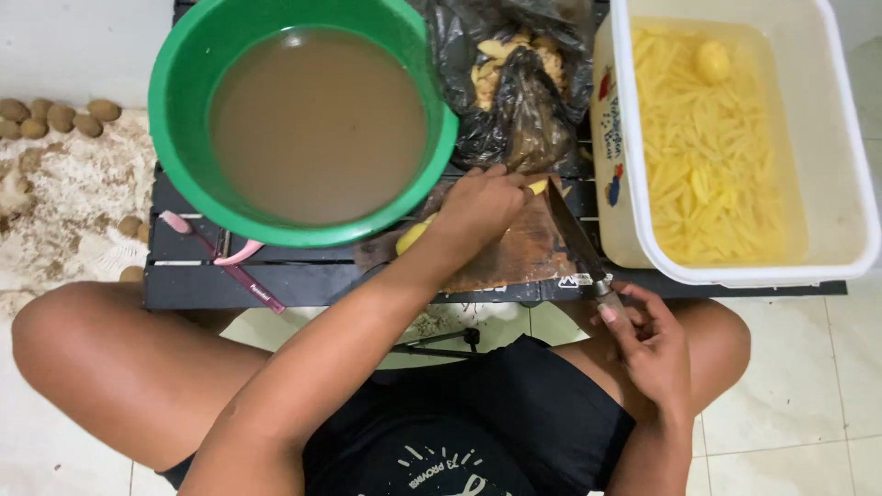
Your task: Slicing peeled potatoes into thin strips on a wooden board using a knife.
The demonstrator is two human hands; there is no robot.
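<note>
— What would you watch in this cut?

— I think the left hand [478,207] should keep the peeled potato [415,234] pressed flat on the cutting board [514,253], with the fingertips curled back from the blade. The knife [574,239] should go straight down, each slice equally thick.

— Where is the potato now?

— On the board, at about five o'clock from the green basin [184,101] of brown water. Its yellow ends show on both sides of the hand.

— And the hands?

— The left arm reaches forward, palm down, fingers pressed together over the potato. The right hand [648,344] is low, near the knee, fingers wrapped around the knife handle, blade pointing to eleven o'clock. The white tub [850,184] of cut sticks stands at one o'clock.
</note>
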